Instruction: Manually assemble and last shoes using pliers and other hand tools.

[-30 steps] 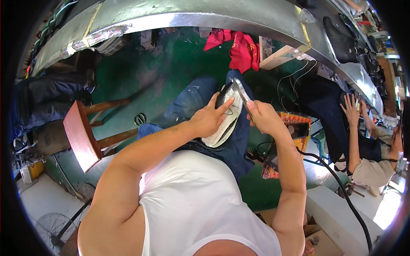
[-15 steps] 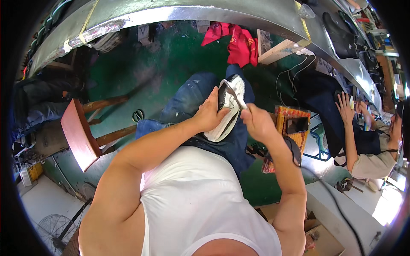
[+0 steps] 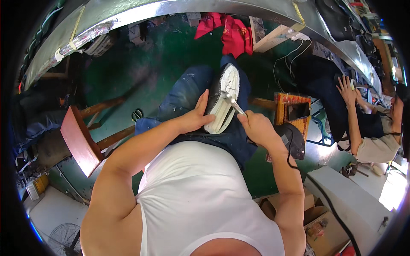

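An upturned shoe (image 3: 229, 81) with a pale sole side and a dark stitched upper rests across my lap on blue jeans (image 3: 188, 91). My left hand (image 3: 193, 119) holds it by its left side, fingers stretched along the dark upper and thumb over the near end. In my right hand (image 3: 258, 128) is the handle of a metal hammer (image 3: 232, 103), fingers wrapped round it. The hammer's head lies over the middle of the sole; whether it touches is unclear.
A wooden stool (image 3: 79, 141) stands at left, scissors (image 3: 136, 114) on the green floor beside it. At right, a phone (image 3: 298, 112) lies on a patterned seat (image 3: 284, 100). A metal-edged bench (image 3: 179, 9) spans the far side. Another person's hand (image 3: 347, 90) is at right.
The hammer has moved from near the toe toward the middle of the sole. My left hand has slid slightly back along the shoe's side. The whole view has shifted a little.
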A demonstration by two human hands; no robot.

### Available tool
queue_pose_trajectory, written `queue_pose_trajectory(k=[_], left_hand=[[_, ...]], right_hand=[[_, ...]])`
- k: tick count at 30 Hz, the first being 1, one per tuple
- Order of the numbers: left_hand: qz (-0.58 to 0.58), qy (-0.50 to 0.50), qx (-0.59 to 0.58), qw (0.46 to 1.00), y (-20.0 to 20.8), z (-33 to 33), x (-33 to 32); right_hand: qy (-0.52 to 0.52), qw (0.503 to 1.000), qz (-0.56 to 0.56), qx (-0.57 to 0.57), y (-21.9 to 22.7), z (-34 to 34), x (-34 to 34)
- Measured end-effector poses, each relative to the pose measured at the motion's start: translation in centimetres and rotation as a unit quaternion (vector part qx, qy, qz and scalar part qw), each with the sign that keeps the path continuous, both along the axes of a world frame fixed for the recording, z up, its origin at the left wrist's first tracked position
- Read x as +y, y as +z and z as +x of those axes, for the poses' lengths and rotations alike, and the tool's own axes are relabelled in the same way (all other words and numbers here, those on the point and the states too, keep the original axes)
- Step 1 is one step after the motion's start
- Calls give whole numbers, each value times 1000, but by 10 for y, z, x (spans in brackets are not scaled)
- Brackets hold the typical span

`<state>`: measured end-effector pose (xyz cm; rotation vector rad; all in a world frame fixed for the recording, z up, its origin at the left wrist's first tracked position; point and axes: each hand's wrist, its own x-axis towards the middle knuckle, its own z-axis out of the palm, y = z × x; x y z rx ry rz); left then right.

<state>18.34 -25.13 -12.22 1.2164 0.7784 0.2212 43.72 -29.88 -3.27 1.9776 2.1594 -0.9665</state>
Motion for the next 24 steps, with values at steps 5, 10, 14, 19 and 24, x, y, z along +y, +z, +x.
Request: queue_pose_trajectory(k=[5,10,14,19,24], left_hand=[[73,8,27,997,5,9,0],[134,-1,74,988,3,8,6],[22,126,152,980,34,33,52],[62,159,184,968,1,73,101],[-226,312,-350,854,75,27,75]], right_hand=[[-48,985,90,138,0,-23,-24],[-23,998,-51,13,-8,-14,-35],[-143,975,-20,172,-27,-3,-59],[-337,864,-59,370,-64,4,-81],[-475,749,-68,456,-56,14,-89]])
